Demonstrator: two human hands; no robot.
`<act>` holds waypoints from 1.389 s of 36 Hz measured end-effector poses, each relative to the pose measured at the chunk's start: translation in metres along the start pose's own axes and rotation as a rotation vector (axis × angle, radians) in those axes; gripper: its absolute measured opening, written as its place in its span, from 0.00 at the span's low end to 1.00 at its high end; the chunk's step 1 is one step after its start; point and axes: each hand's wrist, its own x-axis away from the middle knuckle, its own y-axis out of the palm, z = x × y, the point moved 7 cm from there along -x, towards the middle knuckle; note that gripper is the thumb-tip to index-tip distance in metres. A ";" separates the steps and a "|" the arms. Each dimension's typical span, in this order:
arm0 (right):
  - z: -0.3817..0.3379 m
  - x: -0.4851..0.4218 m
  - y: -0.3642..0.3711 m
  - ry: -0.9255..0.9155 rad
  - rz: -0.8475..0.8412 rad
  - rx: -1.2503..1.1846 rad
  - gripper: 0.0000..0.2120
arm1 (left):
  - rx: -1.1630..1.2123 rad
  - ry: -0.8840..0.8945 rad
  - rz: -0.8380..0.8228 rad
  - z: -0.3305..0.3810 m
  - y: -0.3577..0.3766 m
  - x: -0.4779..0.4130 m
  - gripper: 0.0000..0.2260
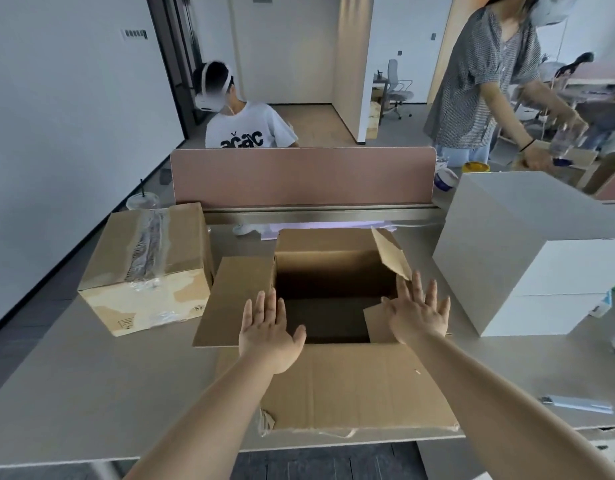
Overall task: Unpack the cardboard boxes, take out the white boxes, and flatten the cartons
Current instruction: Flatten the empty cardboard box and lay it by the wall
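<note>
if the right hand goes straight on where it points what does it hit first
Likely the torn right flap of the open carton, just beyond the right hand; depth is unclear, so it could slip past.

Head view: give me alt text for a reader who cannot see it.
The left hand and right hand reach, fingers straight and spread, over an open cardboard carton on a table; its dark inside looks empty. A taped carton stands to its left, stacked white boxes to its right.
</note>
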 end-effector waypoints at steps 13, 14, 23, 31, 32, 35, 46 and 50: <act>0.047 -0.005 -0.008 0.210 -0.072 -0.065 0.30 | -0.022 -0.008 0.005 0.001 0.000 0.002 0.33; 0.051 -0.005 -0.006 0.248 -0.102 -0.093 0.30 | -0.030 -0.010 0.006 0.002 -0.001 0.003 0.33; 0.071 -0.012 0.016 0.040 -0.259 -0.141 0.27 | 0.190 0.096 -0.057 0.076 -0.024 0.017 0.33; 0.083 0.002 0.015 -0.072 -0.281 -0.252 0.30 | 0.280 0.041 -0.375 0.172 -0.021 0.015 0.37; 0.087 0.004 0.017 -0.073 -0.303 -0.256 0.31 | 0.290 -0.009 -0.416 0.177 -0.020 0.012 0.38; 0.098 0.011 0.022 -0.064 -0.378 -0.279 0.33 | 0.348 -0.128 -0.474 0.186 -0.015 0.003 0.41; 0.120 0.024 0.013 -0.106 -0.440 -0.311 0.34 | 0.268 -0.253 -0.139 0.184 -0.030 0.016 0.37; 0.114 0.023 0.005 -0.154 -0.426 -0.300 0.34 | 0.198 -0.221 -0.018 0.188 -0.035 0.032 0.36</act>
